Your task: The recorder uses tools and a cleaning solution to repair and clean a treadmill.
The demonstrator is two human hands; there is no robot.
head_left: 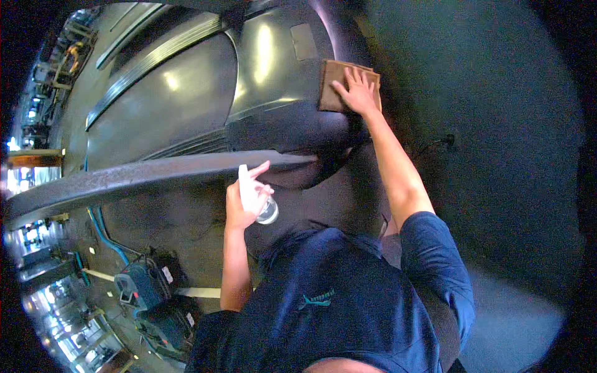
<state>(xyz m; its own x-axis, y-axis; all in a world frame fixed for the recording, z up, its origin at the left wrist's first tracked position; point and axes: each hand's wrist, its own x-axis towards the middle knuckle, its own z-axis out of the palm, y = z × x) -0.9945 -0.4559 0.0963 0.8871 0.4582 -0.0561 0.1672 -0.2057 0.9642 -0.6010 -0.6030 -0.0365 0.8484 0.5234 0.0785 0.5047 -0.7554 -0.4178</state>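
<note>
My right hand (pixel 359 93) lies flat with spread fingers on a folded brown cloth (pixel 332 93). Beneath the cloth is the curved corner of a dark, glossy car body (pixel 273 81). A spray bottle (pixel 268 212) with a white head and a clear body is gripped in my left hand (pixel 239 202), below and left of the cloth. One finger of that hand stretches out past the spray head, while the others curl round it. The bottle is apart from the car.
A long grey beam (pixel 155 176) crosses from the left edge to just above my left hand. Dark boxy equipment (pixel 146 286) stands on the floor at lower left, with a blue hose (pixel 107 233) near it. A dark wall (pixel 485 81) rises on the right.
</note>
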